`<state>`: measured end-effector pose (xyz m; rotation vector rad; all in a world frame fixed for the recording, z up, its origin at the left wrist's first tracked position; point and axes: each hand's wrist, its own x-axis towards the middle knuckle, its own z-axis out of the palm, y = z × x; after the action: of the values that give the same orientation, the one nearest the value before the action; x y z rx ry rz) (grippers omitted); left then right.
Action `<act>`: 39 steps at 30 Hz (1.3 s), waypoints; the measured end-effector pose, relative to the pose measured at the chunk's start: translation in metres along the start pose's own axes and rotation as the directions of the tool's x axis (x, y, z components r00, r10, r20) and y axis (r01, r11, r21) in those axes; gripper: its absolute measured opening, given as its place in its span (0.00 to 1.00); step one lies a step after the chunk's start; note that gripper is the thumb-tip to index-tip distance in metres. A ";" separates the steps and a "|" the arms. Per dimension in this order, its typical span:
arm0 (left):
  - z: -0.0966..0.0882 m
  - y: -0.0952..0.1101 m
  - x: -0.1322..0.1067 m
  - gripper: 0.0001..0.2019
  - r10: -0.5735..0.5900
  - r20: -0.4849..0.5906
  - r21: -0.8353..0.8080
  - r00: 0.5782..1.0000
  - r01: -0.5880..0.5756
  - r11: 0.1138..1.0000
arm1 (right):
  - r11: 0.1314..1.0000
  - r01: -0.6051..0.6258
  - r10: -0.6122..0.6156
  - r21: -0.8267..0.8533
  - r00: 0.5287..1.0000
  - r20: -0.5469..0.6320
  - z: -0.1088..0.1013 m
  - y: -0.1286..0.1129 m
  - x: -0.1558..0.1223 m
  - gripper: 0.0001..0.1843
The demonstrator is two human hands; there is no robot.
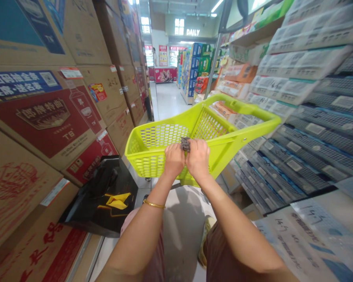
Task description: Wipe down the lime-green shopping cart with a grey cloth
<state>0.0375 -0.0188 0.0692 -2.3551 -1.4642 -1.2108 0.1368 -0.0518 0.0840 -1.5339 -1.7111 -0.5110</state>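
My left hand (174,157) and my right hand (197,156) are held together in front of me, both closed around a small dark crumpled object (185,143) pinched between their fingertips. I cannot make out what the object is. A thin gold bangle sits on my left wrist. The hands hover just above the near rim of a lime-green plastic shopping basket (153,156), which stands on the floor with its long handle (244,107) raised toward the right. The basket looks to hold nothing.
Stacked cardboard cartons (47,117) wall the left side of a narrow aisle. A black bag with a yellow mark (106,196) leans against them. Shelves of packaged goods (306,117) fill the right. The pale floor (167,98) runs ahead to more displays.
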 end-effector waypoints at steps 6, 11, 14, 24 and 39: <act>-0.004 0.003 0.000 0.11 0.007 0.006 0.018 1.000 -0.007 1.000 | 0.998 0.013 -0.009 -0.056 0.998 0.059 -0.010 0.009 0.006 0.17; -0.003 0.005 0.000 0.15 0.029 0.016 0.042 0.999 -0.030 0.999 | 0.990 -0.081 0.082 -0.118 0.997 0.004 -0.021 0.031 0.014 0.18; -0.001 0.003 0.001 0.14 0.049 0.003 0.061 0.999 -0.049 0.997 | 0.984 -0.122 0.118 -0.128 0.992 -0.044 -0.023 0.044 0.018 0.19; 0.004 0.005 0.001 0.12 0.003 -0.031 0.057 1.000 -0.001 0.998 | 0.999 -0.024 0.025 -0.043 1.000 0.017 -0.007 0.015 0.004 0.18; 0.001 0.005 -0.001 0.16 0.048 -0.012 0.059 0.999 -0.047 0.997 | 0.986 -0.116 0.116 -0.123 0.993 -0.007 -0.020 0.030 0.014 0.18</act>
<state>0.0419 -0.0214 0.0690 -2.3250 -1.4113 -1.1535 0.1714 -0.0514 0.1010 -1.7099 -1.6046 -0.5654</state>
